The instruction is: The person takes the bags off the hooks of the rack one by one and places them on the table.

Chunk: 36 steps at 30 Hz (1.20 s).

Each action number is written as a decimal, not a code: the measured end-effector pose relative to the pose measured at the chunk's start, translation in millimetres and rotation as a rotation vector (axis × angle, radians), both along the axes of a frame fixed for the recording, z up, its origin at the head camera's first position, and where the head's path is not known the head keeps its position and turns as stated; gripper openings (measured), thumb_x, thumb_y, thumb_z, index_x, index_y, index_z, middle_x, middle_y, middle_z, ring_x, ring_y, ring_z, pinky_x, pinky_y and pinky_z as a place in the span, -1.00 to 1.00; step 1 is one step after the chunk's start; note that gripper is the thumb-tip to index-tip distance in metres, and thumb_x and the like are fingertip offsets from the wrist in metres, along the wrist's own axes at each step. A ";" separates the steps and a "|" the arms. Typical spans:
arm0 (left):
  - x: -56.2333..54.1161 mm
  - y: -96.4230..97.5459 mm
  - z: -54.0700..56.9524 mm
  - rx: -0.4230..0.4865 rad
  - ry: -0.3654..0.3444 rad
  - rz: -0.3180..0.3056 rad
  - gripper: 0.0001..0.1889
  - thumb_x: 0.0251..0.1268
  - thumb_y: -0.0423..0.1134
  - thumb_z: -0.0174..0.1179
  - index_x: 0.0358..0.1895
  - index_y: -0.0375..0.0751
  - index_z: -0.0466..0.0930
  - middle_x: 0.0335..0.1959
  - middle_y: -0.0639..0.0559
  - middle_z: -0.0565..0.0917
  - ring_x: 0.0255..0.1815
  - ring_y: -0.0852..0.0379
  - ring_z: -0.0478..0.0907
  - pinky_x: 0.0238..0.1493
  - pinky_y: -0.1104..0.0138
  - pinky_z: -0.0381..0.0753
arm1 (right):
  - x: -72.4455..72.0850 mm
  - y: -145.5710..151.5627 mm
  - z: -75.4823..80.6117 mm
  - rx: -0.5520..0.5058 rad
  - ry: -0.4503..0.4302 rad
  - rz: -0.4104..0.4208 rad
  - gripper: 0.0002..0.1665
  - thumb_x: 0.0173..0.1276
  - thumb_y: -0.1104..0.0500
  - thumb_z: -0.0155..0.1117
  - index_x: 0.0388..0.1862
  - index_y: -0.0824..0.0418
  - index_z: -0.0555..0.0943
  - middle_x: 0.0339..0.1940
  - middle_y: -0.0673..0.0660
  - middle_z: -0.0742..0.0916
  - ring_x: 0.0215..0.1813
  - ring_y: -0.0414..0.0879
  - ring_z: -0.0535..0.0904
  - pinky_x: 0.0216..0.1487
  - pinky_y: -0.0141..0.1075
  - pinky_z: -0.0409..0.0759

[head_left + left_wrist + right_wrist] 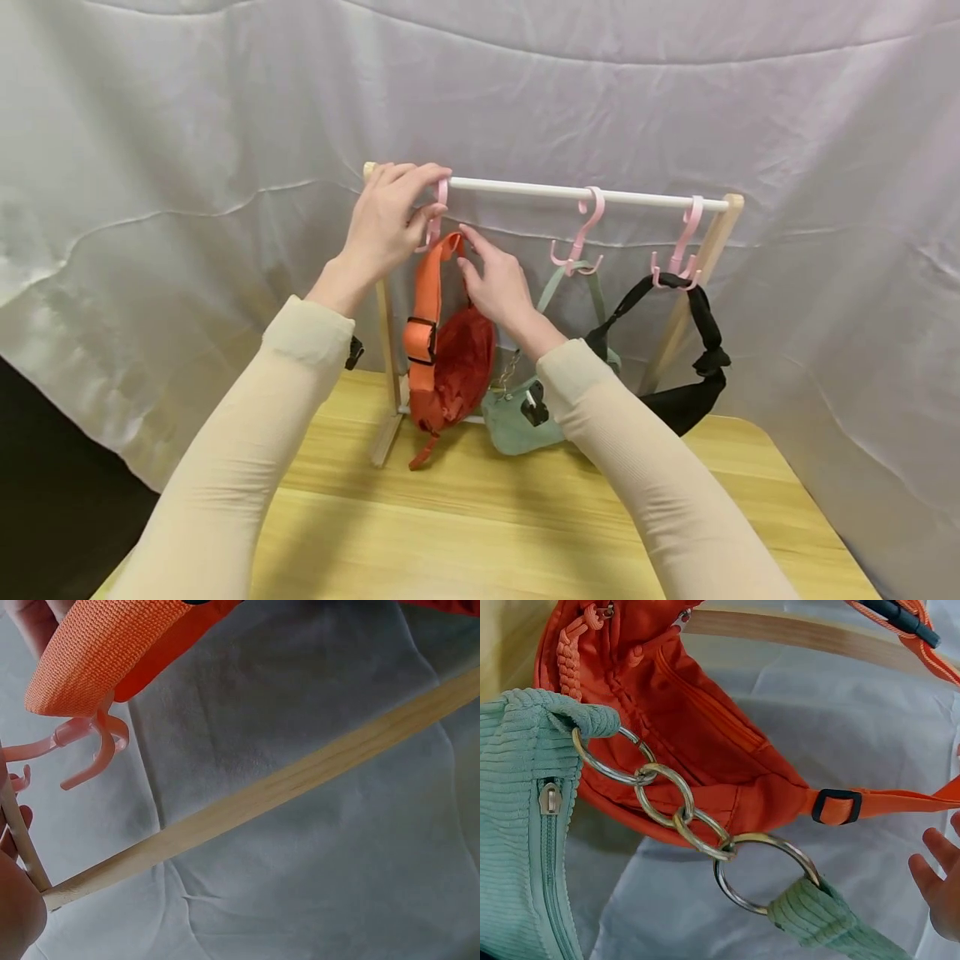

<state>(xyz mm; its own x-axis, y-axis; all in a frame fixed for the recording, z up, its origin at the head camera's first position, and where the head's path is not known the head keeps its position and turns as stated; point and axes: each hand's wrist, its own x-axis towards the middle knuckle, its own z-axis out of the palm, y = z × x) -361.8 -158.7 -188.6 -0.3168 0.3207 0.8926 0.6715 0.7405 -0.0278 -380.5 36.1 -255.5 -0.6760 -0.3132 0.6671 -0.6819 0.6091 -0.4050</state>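
At the left end of the rack, my left hand (386,212) pinches a pink hook (442,193) that hangs on the white rod. An orange waist bag (467,354) hangs below, its wide strap (427,287) looped over the prongs of that hook, which show under the webbing in the left wrist view. My right hand (501,285) is at the top of the strap from the right side, fingers extended beside the webbing. Its fingertips (926,877) appear close to the strap, just past the black buckle (835,807), in the right wrist view.
A green corduroy bag (521,421) with a chain (667,791) hangs from a middle pink hook (581,237). To its right, a black bag (686,404) hangs on another hook (686,237). The wooden rack (386,333) stands on a wooden table (420,533) before grey cloth (225,125).
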 end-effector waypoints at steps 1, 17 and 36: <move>-0.1 0.6 0.1 0.000 0.001 0.000 -0.62 0.44 -0.24 0.33 0.26 -0.21 0.63 0.11 -0.16 0.73 0.11 -0.20 0.56 0.43 0.08 0.34 | -1.1 -0.4 -0.3 0.000 -0.001 0.000 -0.41 0.60 0.13 0.20 0.56 0.07 0.45 0.28 0.22 0.72 0.26 0.13 0.66 0.20 0.09 0.61; 2.4 4.4 -0.3 0.014 -0.024 0.000 -0.59 0.42 -0.21 0.34 0.27 -0.20 0.64 0.13 -0.14 0.73 0.12 -0.18 0.56 0.47 0.11 0.30 | -10.7 -5.3 -9.1 -0.194 -0.006 0.085 -0.58 0.60 0.28 0.18 0.38 0.16 0.61 0.22 0.17 0.75 0.18 0.02 0.73 0.23 -0.16 0.66; 2.1 8.7 -1.0 0.031 -0.073 -0.001 -0.56 0.41 -0.16 0.35 0.30 -0.17 0.64 0.18 -0.11 0.71 0.21 -0.13 0.54 0.57 0.08 0.20 | -15.4 10.5 -9.0 -0.320 0.008 0.167 -0.64 0.52 0.24 0.34 0.24 0.12 0.74 -0.04 0.19 0.76 -0.07 -0.06 0.68 -0.05 -0.37 0.60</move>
<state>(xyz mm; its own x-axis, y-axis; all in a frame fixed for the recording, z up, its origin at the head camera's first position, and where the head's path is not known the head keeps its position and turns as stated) -359.8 -150.0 -189.7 -0.3813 0.2934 0.8767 0.6718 0.7394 0.0448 -395.9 46.6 -264.5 -0.6277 -0.1935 0.7540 -0.7651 0.3321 -0.5517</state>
